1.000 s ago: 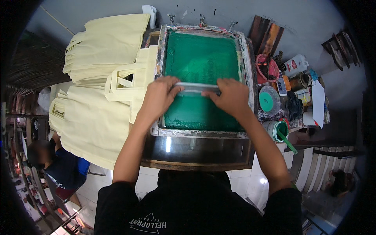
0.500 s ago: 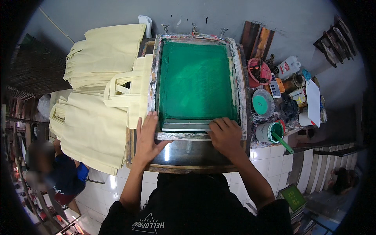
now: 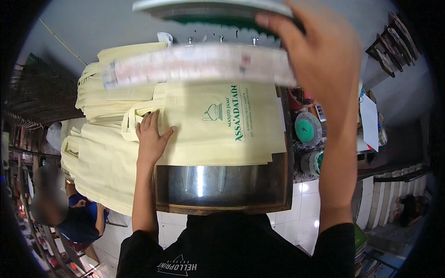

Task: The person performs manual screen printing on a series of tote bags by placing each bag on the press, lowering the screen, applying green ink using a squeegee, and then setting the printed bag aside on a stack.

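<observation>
Tote bag: a pale yellow cloth tote bag (image 3: 218, 123) with a green printed emblem and lettering lies flat on the printing platen, at the middle of the tabletop, its handles pointing toward the left edge.
Screen frame: the screen frame (image 3: 204, 62) is tilted up off the bag, its near rail blurred across the top of the view, with green mesh showing under the raised edge.
Right hand: the right hand (image 3: 320, 60) is up at the frame's right side, fingers curled over the rail, grip closed on the screen frame.
Left hand: the left hand (image 3: 152, 136) lies flat on the bag's left part, by the handles, fingers spread and pressing the cloth; the grip is open, palm down, clasping nothing.
Platen: a shiny metal plate (image 3: 222, 183) in a dark wooden surround shows bare at the near edge, below the bag's hem.
Bag stacks: more pale yellow bags (image 3: 99, 153) are piled along the left side, touching the printed bag's handles.
Ink tubs: a round tub with green ink (image 3: 308, 127) and a second tub (image 3: 311, 162) stand near the right edge, just beside the platen.
Other person: a person in a blue top (image 3: 74, 217) sits at lower left, well apart from the tabletop.
</observation>
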A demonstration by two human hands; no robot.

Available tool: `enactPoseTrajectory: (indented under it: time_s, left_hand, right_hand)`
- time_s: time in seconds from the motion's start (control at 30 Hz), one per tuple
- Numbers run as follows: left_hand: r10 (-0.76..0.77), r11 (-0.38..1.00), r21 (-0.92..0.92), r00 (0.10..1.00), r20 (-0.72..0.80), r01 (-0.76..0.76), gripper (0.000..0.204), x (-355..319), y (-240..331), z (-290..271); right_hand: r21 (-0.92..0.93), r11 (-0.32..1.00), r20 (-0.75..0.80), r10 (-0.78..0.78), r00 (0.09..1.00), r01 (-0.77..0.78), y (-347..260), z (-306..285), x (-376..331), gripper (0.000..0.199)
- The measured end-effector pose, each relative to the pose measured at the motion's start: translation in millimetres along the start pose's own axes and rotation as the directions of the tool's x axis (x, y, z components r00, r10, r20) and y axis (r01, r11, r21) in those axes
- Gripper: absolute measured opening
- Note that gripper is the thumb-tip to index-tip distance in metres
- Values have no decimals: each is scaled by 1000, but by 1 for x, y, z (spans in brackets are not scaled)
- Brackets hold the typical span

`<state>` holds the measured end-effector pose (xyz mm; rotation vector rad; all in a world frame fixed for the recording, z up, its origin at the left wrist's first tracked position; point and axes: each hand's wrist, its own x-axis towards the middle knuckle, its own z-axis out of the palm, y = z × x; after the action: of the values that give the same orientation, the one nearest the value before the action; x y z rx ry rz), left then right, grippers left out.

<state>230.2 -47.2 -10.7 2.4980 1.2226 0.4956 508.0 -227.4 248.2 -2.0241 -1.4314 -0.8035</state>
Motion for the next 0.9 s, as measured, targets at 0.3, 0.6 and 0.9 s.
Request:
enactPoseTrajectory:
  time_s: [0.3,0.6,0.9]
  left_hand:
    - [-156,988,43,971,178,151,53,24,-17,5]
    - [-308,678,433,764,-568,595,67,9,-143,-95]
    - [381,924,-83,916,124,-373,77,48,116,133]
  right_hand:
    - [-26,999,-132,-49,990,46,15,12,67,35]
    - [-1,1000,-34,-15,999,15,37,4,97,38]
    - [9,998,-6,-58,998,58,49,5,108,43]
